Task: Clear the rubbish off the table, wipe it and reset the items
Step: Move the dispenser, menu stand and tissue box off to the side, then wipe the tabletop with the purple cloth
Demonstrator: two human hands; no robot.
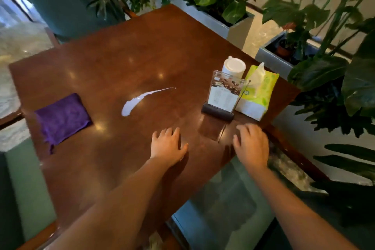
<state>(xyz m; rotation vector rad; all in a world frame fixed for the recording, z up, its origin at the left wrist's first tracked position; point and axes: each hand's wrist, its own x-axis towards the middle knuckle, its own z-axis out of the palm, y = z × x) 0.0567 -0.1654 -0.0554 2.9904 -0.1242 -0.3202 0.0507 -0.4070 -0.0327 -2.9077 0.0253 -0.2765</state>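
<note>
A white streak of spilled liquid point(138, 100) lies in the middle of the brown wooden table point(113, 63). A folded purple cloth point(61, 118) rests near the table's left edge. At the right stand a clear menu holder point(222, 94) on a dark base, a white lidded canister point(233, 66) behind it, and a yellow-green tissue pack point(256, 91) beside it. My left hand point(168, 145) lies flat on the table near the front, fingers apart, holding nothing. My right hand point(251, 144) hovers at the table's right corner, fingers spread and empty, just in front of the menu holder.
Grey planters point(215, 20) with large leafy plants line the far and right sides of the table. A green upholstered seat point(48, 2) stands behind the table's far left corner. Another green seat point(30, 178) sits at the near left. Pale stone floor shows at the left.
</note>
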